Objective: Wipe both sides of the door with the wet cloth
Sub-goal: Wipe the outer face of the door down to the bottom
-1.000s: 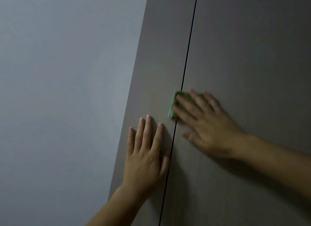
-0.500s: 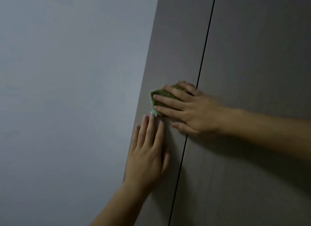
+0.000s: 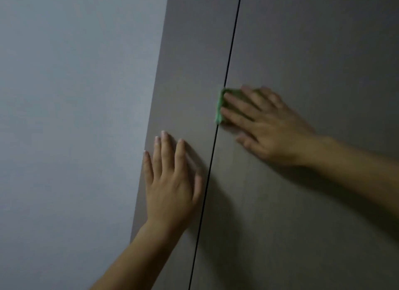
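A grey-brown door (image 3: 302,52) fills the right side, with a thin dark gap running down it. A narrower panel (image 3: 190,74) of the same colour lies left of the gap. My right hand (image 3: 265,127) presses a folded green cloth (image 3: 220,105) flat against the door, just right of the gap; only the cloth's left edge shows past my fingers. My left hand (image 3: 170,181) rests flat on the narrow panel, fingers spread and pointing up, holding nothing.
A pale grey wall (image 3: 75,117) takes up the left half of the view, meeting the narrow panel along a slanted edge. No handle or hinge is visible.
My right hand slid the cloth left across the gap onto the narrow panel, then back right to the door's edge. My left hand stayed flat on the panel.
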The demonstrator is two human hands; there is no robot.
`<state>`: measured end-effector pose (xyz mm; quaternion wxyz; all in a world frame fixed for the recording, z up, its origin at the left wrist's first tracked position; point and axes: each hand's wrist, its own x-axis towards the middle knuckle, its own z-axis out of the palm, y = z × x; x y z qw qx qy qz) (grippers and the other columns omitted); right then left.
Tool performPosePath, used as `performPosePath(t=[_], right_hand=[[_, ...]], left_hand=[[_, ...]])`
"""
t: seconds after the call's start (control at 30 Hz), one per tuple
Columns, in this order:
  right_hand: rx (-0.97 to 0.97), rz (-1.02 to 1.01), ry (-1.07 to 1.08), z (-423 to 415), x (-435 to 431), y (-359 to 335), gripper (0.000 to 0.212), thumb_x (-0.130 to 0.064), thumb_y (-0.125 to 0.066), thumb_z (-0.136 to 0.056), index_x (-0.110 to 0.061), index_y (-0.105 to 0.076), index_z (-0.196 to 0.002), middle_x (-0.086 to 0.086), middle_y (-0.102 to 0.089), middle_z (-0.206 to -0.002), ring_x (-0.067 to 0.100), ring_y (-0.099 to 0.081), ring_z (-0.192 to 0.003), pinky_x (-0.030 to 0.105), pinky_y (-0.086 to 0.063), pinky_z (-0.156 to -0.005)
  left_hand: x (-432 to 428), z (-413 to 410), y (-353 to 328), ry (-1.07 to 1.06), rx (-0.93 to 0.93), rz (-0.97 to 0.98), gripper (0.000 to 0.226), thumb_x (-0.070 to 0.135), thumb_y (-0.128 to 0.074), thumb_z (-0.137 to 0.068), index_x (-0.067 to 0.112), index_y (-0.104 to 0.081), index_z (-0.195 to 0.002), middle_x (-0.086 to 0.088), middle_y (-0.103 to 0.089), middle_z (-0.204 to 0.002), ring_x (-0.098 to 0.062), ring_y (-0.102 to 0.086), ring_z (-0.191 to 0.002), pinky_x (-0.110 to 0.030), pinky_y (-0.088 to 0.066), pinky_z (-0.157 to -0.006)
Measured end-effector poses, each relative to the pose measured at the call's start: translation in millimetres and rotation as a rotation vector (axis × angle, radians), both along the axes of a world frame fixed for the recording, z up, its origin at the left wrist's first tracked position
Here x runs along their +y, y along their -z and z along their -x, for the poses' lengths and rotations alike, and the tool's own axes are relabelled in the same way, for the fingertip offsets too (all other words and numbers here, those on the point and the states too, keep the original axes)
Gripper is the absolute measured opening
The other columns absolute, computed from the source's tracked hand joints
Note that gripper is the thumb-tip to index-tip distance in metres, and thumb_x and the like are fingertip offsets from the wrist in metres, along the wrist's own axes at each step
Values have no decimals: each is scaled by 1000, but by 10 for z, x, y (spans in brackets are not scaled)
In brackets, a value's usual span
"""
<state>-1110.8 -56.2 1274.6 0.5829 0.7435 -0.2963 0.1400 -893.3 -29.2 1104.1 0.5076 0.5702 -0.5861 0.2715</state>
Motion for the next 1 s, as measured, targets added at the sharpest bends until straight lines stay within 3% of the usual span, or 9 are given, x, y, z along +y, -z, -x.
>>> performPosePath(t=[0.13,0.27,0.37,0.53,0.6,0.67,0.77,0.9,1.0], right_hand=[[-383,73,57,204,45,-182,77,-58,-14,-99,-18,-16,-164,7,-5,-172,36,-3,-157,54,-3,-126],[-73,41,28,383,52,527,70,-55,-25,-102,-22,-17,-163,7,-9,-171,37,-7,-157,57,-9,-125],[5,39,12,612,61,339,64,-51,-29,-104,-24,-23,-162,5,-16,-170,35,-14,-156,55,-14,-125],[-447,90,38,716,69,-240,74,-54,-21,-98,-18,-21,-163,8,-11,-171,38,-9,-157,55,-7,-125],[-369,115,37,700,49,78,75,-56,-27,-97,-18,-22,-162,9,-11,-171,39,-9,-156,57,-9,-125],[-163,72,11,774,43,526,75,-57,-33,-97,-21,-23,-162,8,-12,-171,39,-11,-156,58,-11,-125],[10,26,-7,1019,60,626,69,-56,-34,-100,-25,-25,-161,4,-15,-170,35,-13,-157,54,-14,-125],[-335,122,41,1288,60,-56,70,-53,-27,-100,-19,-27,-161,7,-18,-170,37,-17,-155,54,-14,-124],[-461,147,10,1342,47,60,74,-54,-29,-98,-16,-25,-161,11,-15,-170,41,-13,-155,59,-12,-124]], left_hand=[[-7,283,-205,107,-183,54,72,51,-35,-98,20,-21,-162,-15,-1,-170,-33,8,-157,-61,-5,-125],[-72,483,-253,92,-277,37,73,52,-38,-98,24,-20,-162,-13,0,-171,-31,11,-157,-63,1,-124],[-104,458,-239,60,-294,31,72,51,-34,-98,25,-18,-163,-13,0,-171,-32,9,-158,-62,1,-124],[-121,501,-228,52,-273,82,68,46,-37,-98,23,-26,-161,-14,-6,-170,-33,2,-158,-65,-6,-123],[-119,575,-237,56,-227,107,69,44,-39,-96,18,-32,-159,-17,-9,-170,-35,-1,-158,-66,-6,-123],[-112,682,-251,64,-211,142,71,43,-41,-93,13,-36,-157,-21,-11,-168,-38,-2,-157,-65,-6,-123],[-109,877,-267,104,-313,181,71,44,-41,-92,13,-37,-157,-21,-14,-168,-40,-5,-157,-66,-9,-122],[-140,1007,-308,55,-321,133,71,47,-39,-96,18,-30,-160,-16,-14,-169,-37,-6,-157,-67,-10,-122],[-158,1012,-305,34,-318,128,70,47,-39,-96,19,-29,-160,-15,-16,-169,-36,-7,-157,-67,-10,-122]])
